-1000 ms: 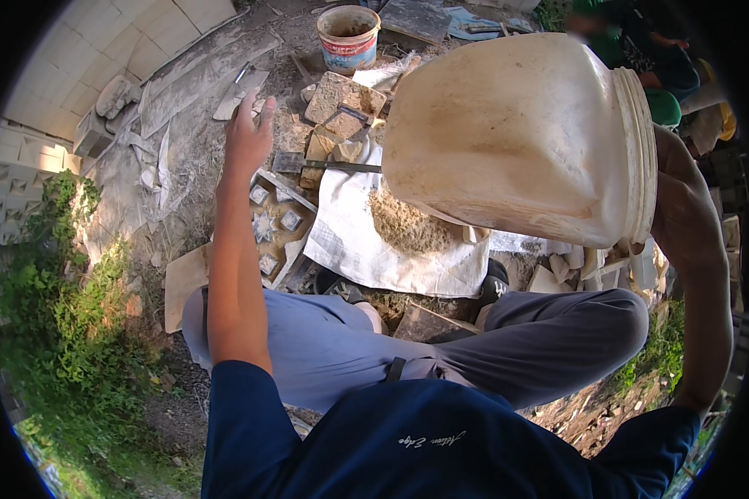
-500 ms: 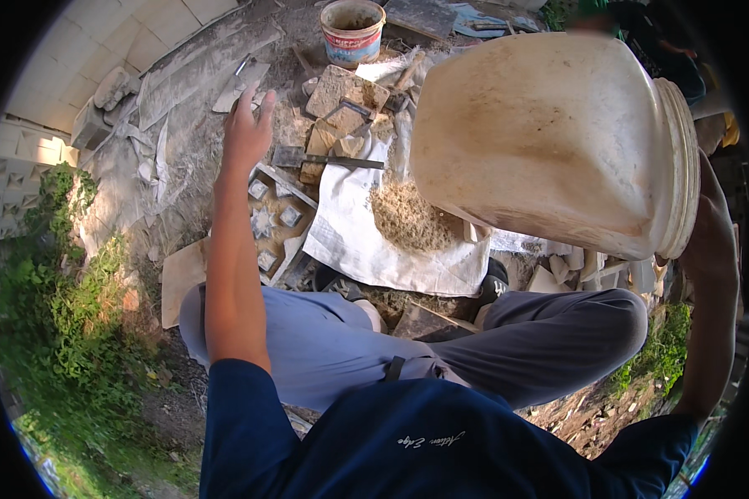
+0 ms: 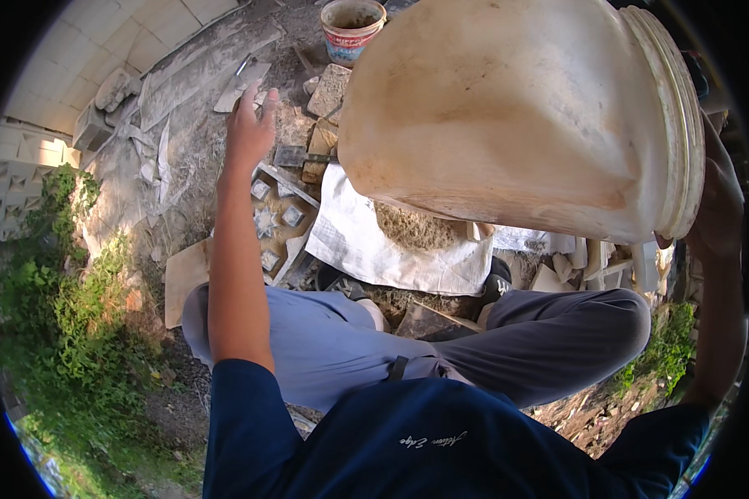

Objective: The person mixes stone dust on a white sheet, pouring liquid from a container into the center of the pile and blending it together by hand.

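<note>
Some room separates jar (image 3: 508, 116) edge from left hand (image 3: 250, 135).

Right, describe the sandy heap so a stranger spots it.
Find the big cloudy container in the right hand. Below it in view lies a white sheet. The sandy heap on it is loose and tan, unlike the star-patterned block leftward.
</note>
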Tool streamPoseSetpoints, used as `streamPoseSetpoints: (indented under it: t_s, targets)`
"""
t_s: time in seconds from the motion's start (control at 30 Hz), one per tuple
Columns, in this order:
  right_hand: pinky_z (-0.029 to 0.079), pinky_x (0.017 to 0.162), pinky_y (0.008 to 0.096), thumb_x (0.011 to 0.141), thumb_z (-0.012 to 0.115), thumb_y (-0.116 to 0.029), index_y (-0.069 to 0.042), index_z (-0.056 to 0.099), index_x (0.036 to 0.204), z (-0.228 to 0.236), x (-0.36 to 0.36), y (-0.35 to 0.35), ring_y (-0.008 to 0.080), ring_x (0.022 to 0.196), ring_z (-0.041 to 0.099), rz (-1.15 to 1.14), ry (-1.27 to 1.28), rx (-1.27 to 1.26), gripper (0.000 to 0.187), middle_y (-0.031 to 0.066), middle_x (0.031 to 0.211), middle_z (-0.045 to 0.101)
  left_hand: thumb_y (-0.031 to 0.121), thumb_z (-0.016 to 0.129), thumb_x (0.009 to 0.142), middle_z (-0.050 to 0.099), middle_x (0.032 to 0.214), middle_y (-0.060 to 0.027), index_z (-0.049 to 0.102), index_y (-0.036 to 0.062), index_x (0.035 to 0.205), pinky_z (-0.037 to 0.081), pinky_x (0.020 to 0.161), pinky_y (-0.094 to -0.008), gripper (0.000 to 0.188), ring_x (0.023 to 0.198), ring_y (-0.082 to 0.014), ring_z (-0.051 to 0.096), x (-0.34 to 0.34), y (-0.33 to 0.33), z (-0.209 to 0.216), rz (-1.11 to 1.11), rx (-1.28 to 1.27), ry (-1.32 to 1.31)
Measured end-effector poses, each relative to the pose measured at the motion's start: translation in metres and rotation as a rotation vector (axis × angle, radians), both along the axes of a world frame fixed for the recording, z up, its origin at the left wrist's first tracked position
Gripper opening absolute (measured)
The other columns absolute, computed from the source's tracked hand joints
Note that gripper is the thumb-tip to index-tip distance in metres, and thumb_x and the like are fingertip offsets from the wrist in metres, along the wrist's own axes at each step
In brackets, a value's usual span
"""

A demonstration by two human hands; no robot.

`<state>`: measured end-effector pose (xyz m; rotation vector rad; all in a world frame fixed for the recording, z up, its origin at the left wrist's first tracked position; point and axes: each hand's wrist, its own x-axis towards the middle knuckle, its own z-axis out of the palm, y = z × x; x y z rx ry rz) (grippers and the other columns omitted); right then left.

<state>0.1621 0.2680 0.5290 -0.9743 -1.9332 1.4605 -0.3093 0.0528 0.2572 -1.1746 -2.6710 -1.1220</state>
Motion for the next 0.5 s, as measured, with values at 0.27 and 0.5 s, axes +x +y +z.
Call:
streamPoseSetpoints:
  t_s: [0.27,0.5]
  targets:
    - [0.058,0.051,0.0271,0.094,0.067,-0.014,0.007,0.049,0.140,0.010,0.000,0.002,0.0159,0.072,0.071,-0.020,-0.022,0.031,0.053,0.0155,0.096,0.071,0.056,0.049,0.101,0.052,0.144,-0.0251,0.049,0.0066,0.144,0.037,0.112,-0.0467,0.065,0.135,-0.0427,0.047,-0.003,0.003,-0.007,0.007,0.010,-0.003]
    - [0.057,0.052,0.0265,0.095,0.067,-0.014,0.007,0.049,0.139,-0.007,-0.031,-0.004,0.0152,0.073,0.071,0.064,-0.125,-0.042,0.052,0.0149,0.095,0.071,0.055,0.048,0.101,0.051,0.145,-0.0236,0.049,0.0076,0.144,0.036,0.113,-0.0468,0.065,0.136,-0.0424,0.046,-0.011,0.012,-0.015,-0.007,0.002,-0.022]
